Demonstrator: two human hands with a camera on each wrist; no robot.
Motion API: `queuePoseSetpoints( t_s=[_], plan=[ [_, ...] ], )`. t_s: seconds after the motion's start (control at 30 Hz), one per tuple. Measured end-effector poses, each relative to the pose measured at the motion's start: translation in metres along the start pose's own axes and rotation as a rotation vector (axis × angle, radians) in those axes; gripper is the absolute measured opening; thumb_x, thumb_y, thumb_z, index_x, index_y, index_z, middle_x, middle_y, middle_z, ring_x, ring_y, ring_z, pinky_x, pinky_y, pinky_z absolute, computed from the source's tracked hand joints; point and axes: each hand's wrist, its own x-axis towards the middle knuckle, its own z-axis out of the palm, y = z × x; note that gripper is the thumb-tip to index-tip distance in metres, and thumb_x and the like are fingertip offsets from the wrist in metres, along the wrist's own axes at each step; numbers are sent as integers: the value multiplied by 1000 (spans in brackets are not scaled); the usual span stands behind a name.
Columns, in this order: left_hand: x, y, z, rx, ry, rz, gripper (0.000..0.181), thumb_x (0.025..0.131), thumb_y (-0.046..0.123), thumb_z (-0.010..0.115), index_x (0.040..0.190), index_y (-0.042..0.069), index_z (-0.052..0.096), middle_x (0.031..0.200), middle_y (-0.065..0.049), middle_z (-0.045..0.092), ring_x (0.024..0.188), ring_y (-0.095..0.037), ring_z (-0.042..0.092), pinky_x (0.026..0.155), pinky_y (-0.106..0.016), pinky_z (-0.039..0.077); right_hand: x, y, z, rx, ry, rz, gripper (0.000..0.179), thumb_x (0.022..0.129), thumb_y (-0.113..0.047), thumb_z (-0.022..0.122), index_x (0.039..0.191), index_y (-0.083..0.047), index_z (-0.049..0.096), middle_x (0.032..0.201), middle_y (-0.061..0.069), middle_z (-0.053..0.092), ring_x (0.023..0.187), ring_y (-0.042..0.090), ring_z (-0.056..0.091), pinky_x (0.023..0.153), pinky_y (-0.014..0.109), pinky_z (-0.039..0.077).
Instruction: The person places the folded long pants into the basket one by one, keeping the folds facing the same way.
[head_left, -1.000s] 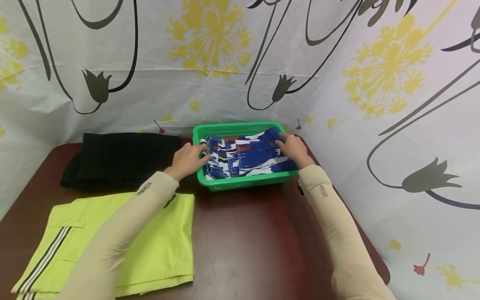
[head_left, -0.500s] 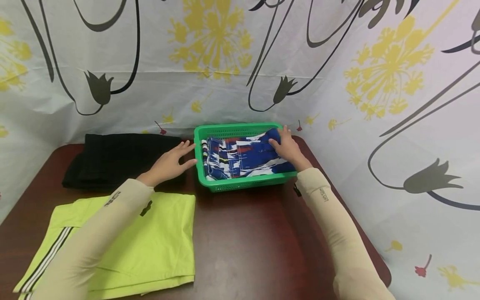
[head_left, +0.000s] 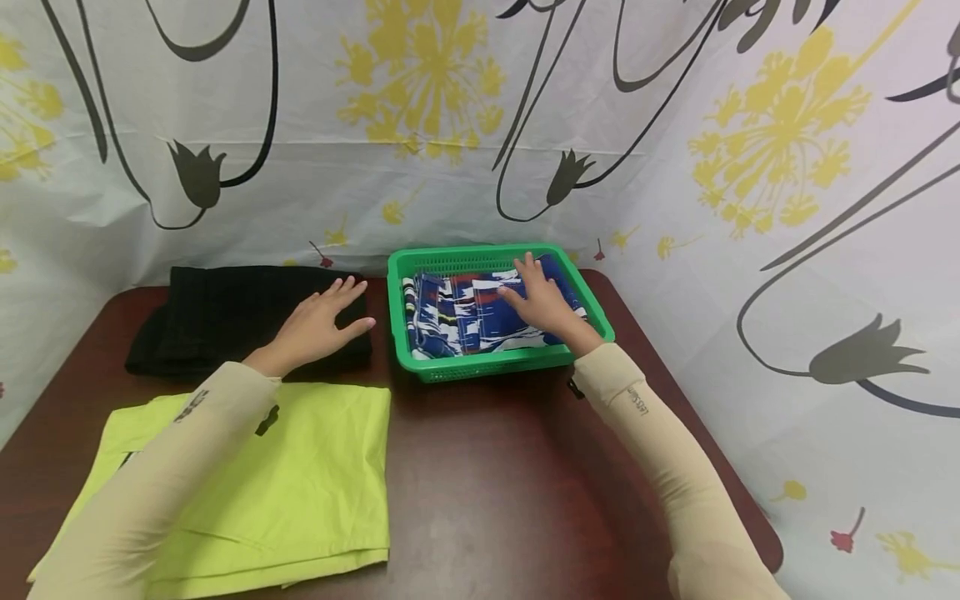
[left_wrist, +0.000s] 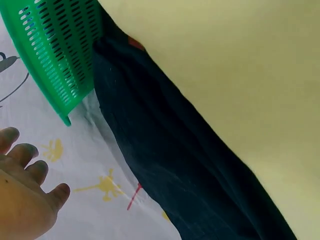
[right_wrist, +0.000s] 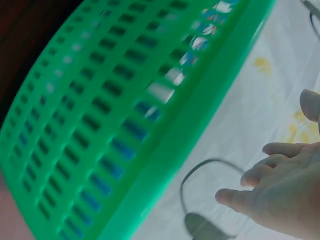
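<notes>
A green plastic basket with slotted sides stands at the back of the table, and a folded blue, white and red patterned garment lies in it. My right hand, fingers spread, is over the right part of that garment and holds nothing. In the right wrist view, its fingers show beyond the basket's rim. To the left, my left hand is over the right end of a folded black garment, its fingers straight and apart. The left wrist view shows this hand holding nothing too.
Under my left forearm lies a folded yellow-green garment, at the table's front left. The dark red-brown table has a rounded right corner. A white sheet with flower prints hangs behind and along the right side.
My left hand has let go of the patterned garment's left end and moved left over the black garment. My right hand has come off its right end and moved left above it.
</notes>
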Motion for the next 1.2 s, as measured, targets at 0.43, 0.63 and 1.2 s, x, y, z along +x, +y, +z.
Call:
queuePoseSetpoints(
  t_s=[0.43,0.63,1.2],
  plan=[
    [-28,-7,-17,-47,47,-28,78,96,56,48,156,15,18,162,-14,13,149,-35,13,116,-62,11,-20,-38,20,139,-106,-125,69,102,-37,45,156,-12,10,163,11,-8,151,32,2,118,55,15],
    [-40,-12,-19,-44,46,-48,76,96,54,48,156,17,17,162,-14,14,149,-35,14,115,-62,12,-28,-50,30,155,-142,-192,66,102,-34,46,155,-10,15,164,11,-3,151,31,5,119,54,15],
    [-91,-19,-20,-97,55,-72,77,96,47,54,156,16,17,162,-16,12,148,-39,13,114,-63,10,-54,-85,64,145,-169,-316,66,100,-35,51,154,-10,22,164,7,8,151,26,9,119,51,17]
  ],
)
